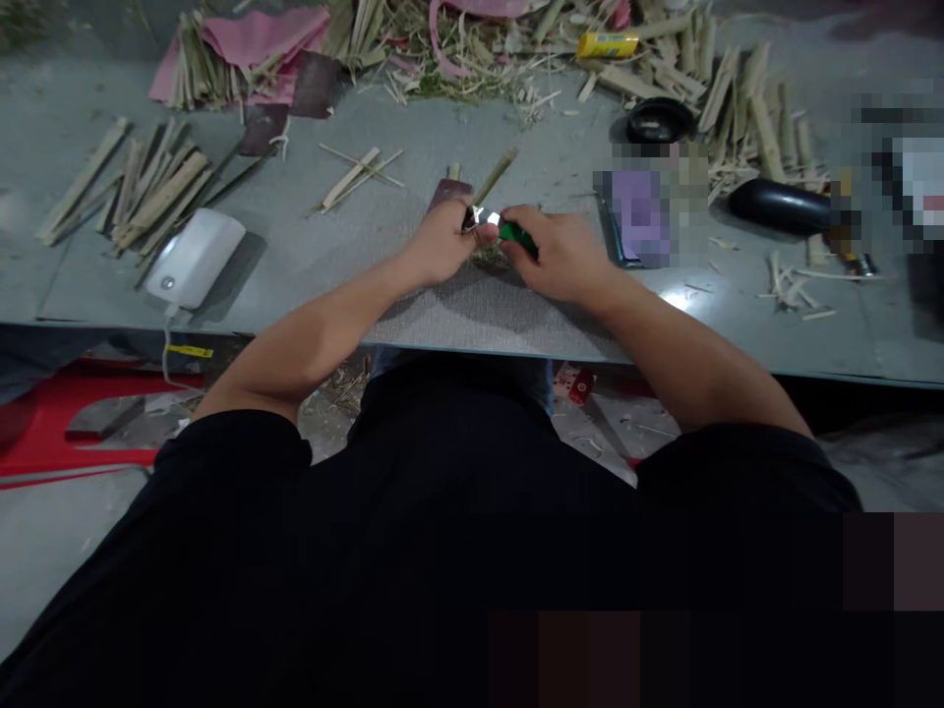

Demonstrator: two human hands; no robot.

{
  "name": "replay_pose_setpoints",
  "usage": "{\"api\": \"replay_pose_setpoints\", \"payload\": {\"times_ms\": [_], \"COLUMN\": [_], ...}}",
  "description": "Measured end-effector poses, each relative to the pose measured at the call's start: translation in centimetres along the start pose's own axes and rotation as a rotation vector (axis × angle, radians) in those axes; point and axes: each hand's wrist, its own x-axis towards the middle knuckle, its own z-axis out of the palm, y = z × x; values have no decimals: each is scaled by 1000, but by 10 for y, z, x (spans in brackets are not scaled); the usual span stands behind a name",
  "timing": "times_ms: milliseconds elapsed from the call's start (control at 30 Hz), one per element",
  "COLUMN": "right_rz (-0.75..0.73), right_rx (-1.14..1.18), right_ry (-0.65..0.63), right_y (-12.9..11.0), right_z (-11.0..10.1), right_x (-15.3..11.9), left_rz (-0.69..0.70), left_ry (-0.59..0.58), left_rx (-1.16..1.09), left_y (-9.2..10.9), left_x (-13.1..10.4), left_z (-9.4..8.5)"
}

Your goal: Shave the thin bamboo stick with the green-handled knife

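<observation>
Beyond the left hand point(441, 242) pinching it juts a bamboo strip point(497, 175), right hand point(561, 252) clasping a green-handled tool point(520, 237): trimming, I judge, needing steadiness next.

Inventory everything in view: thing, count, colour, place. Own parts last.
table: 1, grey, centre
strips: many, tan, left and far right
shavings: uncounted, pale, far middle
crossed sticks: 3, tan, left of centre
stick: 1, tan, at left hand
tool: 1, green, in right hand
patches: 3, brown, two far left, one by left hand
cloth: at least 1, pink, far left
tube: 1, yellow, far right
dish: 1, black, right
case: 1, black, right
phone-like item: 1, purple, right, blurred
device: 1, white, left
cable: 1, white, below device
stool: 1, red, lower left
packet: 1, red, below table edge
right-edge items: blurred, can't tell
shirt: 1, black, bottom
left hand: 1, bare, centre
right hand: 1, bare, centre
</observation>
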Motion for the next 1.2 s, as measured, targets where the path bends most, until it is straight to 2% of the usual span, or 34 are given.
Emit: {"api": "replay_pose_setpoints", "payload": {"times_ms": [233,433,700,1067,1133,1200], "right_rz": [-8,-69,20,95,106,110], "right_rx": [47,136,114,33,27,5], "right_ry": [64,0,25,58,64,81], "right_y": [-1,7,-5,-16,-14,1], "right_z": [0,1,-2,-2,-5,-13], "right_x": [0,2,0,-1,1,3], "left_rz": [-31,-50,-28,-59,-59,-61], "left_ry": [-15,9,71,53,56,58], "left_rx": [-34,-4,47,65,58,35], "left_y": [5,-2,-7,-9,-7,-5], "left_x": [1,-2,-2,0,0,-1], "left_z": [1,2,7,4,3,1]}}
